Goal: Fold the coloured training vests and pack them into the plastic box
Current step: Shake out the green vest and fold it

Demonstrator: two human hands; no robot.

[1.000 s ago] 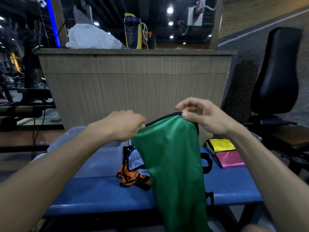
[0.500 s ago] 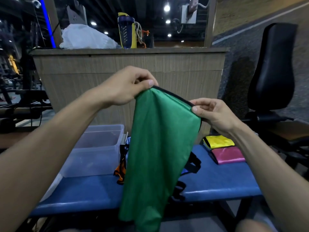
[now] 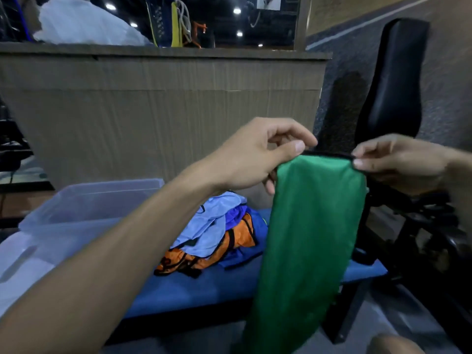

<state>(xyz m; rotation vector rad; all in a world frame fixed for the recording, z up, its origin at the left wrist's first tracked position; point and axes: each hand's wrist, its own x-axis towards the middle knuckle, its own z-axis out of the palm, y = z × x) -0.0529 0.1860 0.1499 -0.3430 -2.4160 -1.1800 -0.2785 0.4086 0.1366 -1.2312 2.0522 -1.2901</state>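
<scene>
While both hands pinch the shiny green black-trimmed vest (image 3: 306,226) at its top corners above the blue padded bench (image 3: 204,284), we risk slick fabric slipping from either hand's fingers (image 3: 297,146).

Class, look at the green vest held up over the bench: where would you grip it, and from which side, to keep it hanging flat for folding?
Grip the green vest at the two ends of its black-trimmed top edge, pinching from above, one hand per corner. The left hand and right hand do this; the edge runs taut and the cloth hangs straight down.
</scene>
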